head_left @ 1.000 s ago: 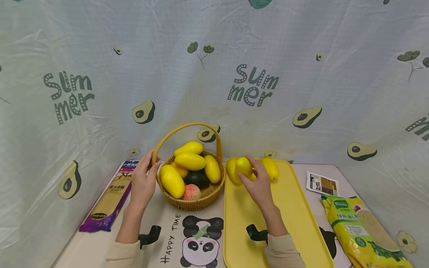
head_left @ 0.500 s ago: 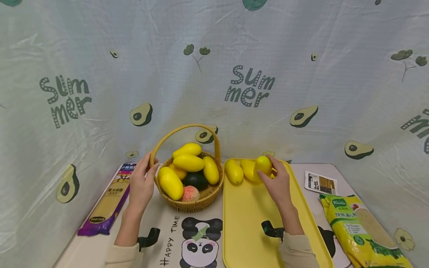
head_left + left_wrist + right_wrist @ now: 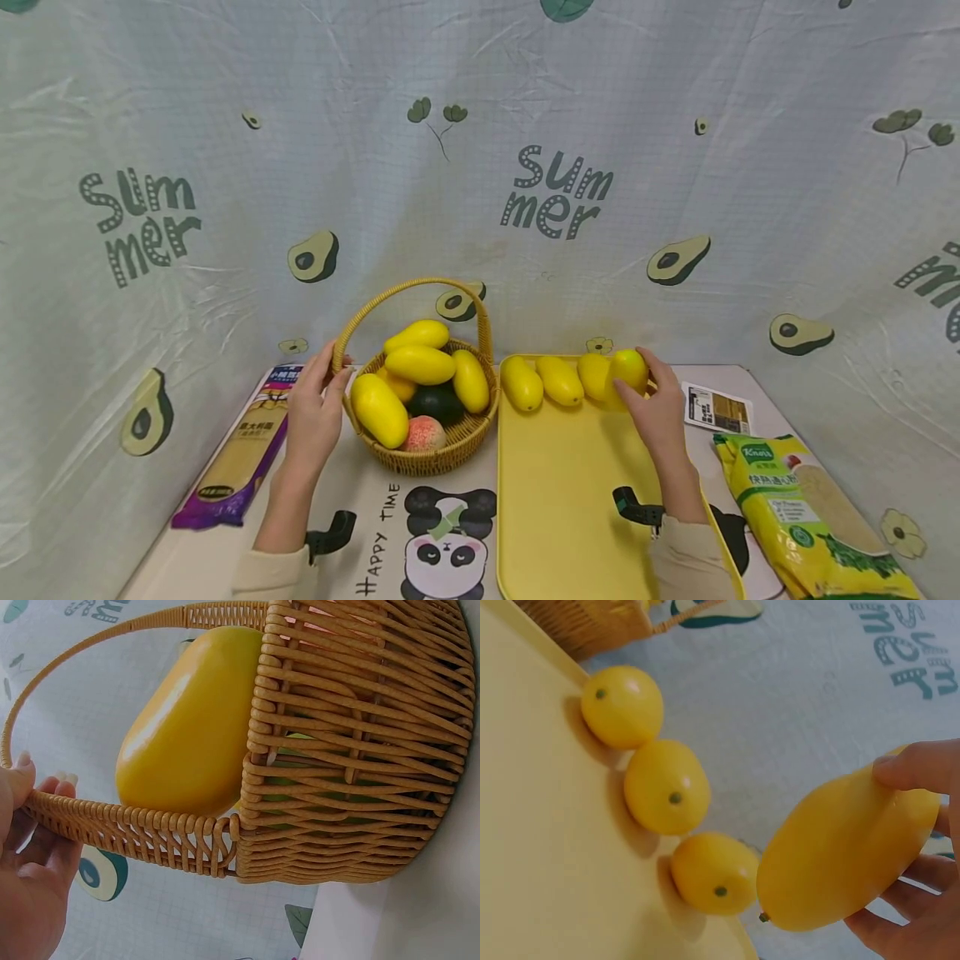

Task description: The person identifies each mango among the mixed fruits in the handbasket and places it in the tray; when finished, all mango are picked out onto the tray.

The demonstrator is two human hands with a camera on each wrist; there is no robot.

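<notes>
My left hand (image 3: 313, 421) grips the handle of a wicker basket (image 3: 442, 460) near its left base, thumb on one side and fingers on the other. Inside the basket are several yellow mangoes (image 3: 422, 365), a dark green avocado-like fruit (image 3: 437, 406) and a pinkish peach (image 3: 425, 434). With thumb and fingertips, my right hand (image 3: 662, 417) holds a mango (image 3: 840, 855) above the far right part of a yellow tray (image 3: 570, 492). Three more mangoes (image 3: 667, 787) lie in a row along the tray's far edge, left of the held one.
A purple noodle pack (image 3: 232, 462) lies left of the basket. Right of the tray are a small white-and-brown packet (image 3: 717, 408) and a yellow Knorr bag (image 3: 813, 517). A patterned curtain (image 3: 570, 283) hangs close behind the tray and basket.
My right hand has carried the mango rightward along the tray's far edge, uncovering the row of mangoes behind it. The left hand keeps its hold on the basket handle.
</notes>
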